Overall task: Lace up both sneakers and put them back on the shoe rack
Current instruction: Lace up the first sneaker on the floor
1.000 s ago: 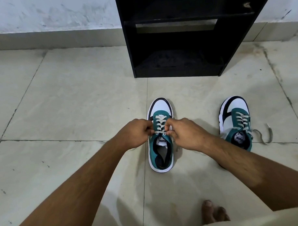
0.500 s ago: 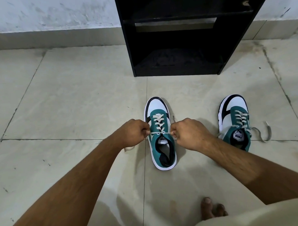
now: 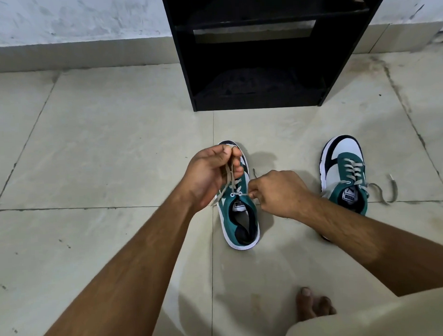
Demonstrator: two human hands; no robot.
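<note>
Both hands (image 3: 243,182) pinch lace ends (image 3: 229,179) above near sneaker (image 3: 241,217).

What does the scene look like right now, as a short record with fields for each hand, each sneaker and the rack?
left hand: raised over the toe of the near sneaker, gripping one lace end
right hand: pinching the other lace end beside the top eyelets
near sneaker: on the floor, laced, not tied
far sneaker: on the floor to the right, laced, lace ends loose on the tile
shoe rack: black, against the wall, lower shelf holds no sneaker
</note>
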